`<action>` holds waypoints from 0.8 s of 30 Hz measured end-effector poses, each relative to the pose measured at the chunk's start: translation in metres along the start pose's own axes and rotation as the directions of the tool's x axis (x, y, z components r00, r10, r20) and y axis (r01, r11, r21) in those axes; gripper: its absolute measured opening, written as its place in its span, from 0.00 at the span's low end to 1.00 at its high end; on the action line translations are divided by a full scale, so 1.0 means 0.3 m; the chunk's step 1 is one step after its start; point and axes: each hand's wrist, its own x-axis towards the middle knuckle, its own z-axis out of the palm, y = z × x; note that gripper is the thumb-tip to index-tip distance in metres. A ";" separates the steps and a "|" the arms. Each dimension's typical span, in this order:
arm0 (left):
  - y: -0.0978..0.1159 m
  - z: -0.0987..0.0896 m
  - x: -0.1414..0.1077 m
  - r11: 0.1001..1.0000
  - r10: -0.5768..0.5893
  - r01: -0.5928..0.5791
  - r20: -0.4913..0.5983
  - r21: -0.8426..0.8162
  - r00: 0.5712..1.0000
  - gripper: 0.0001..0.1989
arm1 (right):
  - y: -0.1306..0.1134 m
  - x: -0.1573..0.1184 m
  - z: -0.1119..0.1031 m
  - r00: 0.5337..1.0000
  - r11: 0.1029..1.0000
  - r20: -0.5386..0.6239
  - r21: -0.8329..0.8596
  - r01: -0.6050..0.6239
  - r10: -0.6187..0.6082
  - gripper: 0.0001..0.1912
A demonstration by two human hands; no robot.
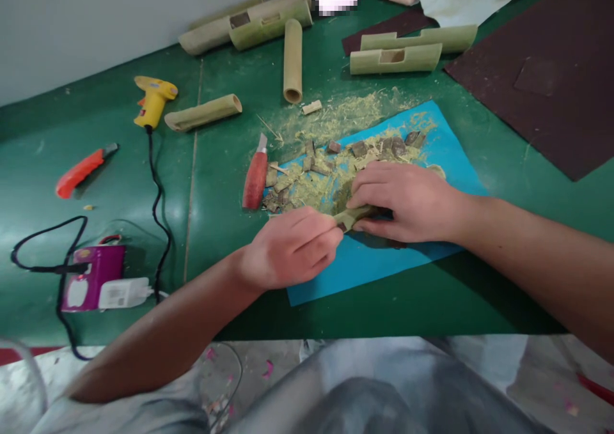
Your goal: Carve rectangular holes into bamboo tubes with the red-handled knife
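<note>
My left hand [298, 247] is closed at the near left end of a small greenish bamboo piece [354, 218]. From the other side my right hand [405, 201] grips the same piece, thumb below and fingers over the top, covering most of it. Both hands are above a blue sheet [326, 274] strewn with bamboo shavings [314, 191] and small brown chips [359, 148]. Left of the sheet lies a red-handled knife [255, 179], blade pointing away from me. Whether a small tool is hidden within my left fist cannot be seen.
Cut bamboo tubes [396, 59] lie at the back, one short tube [204, 112] nearer. A yellow glue gun [156, 101], an orange cutter [80, 173] and a purple power box [98, 274] with black cable are on the left. Dark brown board [542, 82] covers the right.
</note>
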 end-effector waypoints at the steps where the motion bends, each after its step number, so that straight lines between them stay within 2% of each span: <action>1: -0.002 0.000 0.000 1.000 0.005 -0.005 -0.003 0.006 1.000 0.05 | -0.001 0.000 0.000 1.000 1.000 0.001 -0.001 -0.004 0.004 0.11; 5: -0.013 0.000 0.001 0.999 -0.032 0.033 -0.025 0.042 0.999 0.05 | -0.005 0.000 -0.002 0.999 0.999 0.014 0.004 -0.032 0.032 0.11; 14: 0.002 -0.005 -0.001 0.998 0.038 -0.038 0.009 -0.041 0.999 0.05 | -0.012 -0.004 0.002 1.000 0.999 0.012 -0.034 -0.009 0.009 0.10; 17: -0.005 -0.018 0.007 0.997 -0.063 0.061 -0.043 -0.047 0.997 0.08 | -0.022 -0.004 -0.001 1.000 0.994 0.003 -0.107 0.000 0.000 0.10; 20: -0.013 -0.027 0.015 0.980 -0.192 0.185 -0.102 -0.081 0.976 0.11 | -0.030 -0.007 -0.011 0.999 0.980 -0.024 -0.201 0.017 -0.022 0.14; 24: -0.012 -0.018 0.019 0.965 -0.232 0.225 -0.037 -0.137 0.972 0.12 | -0.034 -0.016 -0.035 0.991 0.945 -0.131 -0.321 -0.064 0.022 0.19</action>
